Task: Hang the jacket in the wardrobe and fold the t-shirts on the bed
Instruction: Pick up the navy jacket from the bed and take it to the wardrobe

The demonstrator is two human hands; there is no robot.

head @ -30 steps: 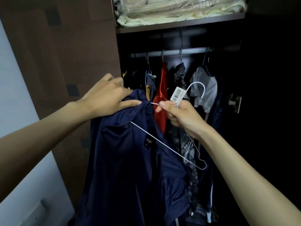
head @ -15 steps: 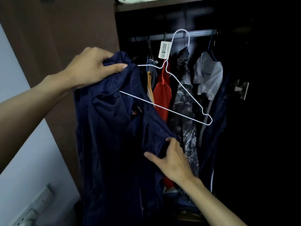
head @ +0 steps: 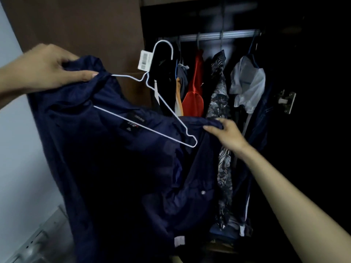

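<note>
A dark navy jacket (head: 106, 158) hangs in front of the open wardrobe. My left hand (head: 47, 70) grips its left shoulder together with one end of a white wire hanger (head: 152, 103). The hanger lies tilted inside the collar, its hook up and free of the rail, with a barcode tag (head: 144, 60) beside the hook. My right hand (head: 226, 132) pinches the jacket's right shoulder fabric just right of the hanger's lower end. No t-shirts or bed are in view.
A metal wardrobe rail (head: 218, 36) runs across the top with several garments on it: a red one (head: 195, 92), a patterned one (head: 218, 103), a pale one (head: 248, 86). The brown wardrobe door (head: 85, 25) stands left, a white wall (head: 17, 149) beside it.
My right hand has risen from the jacket's lower front to its right shoulder and taken hold of the fabric. The hanger has shifted left, away from the rail. My left hand keeps its grip.
</note>
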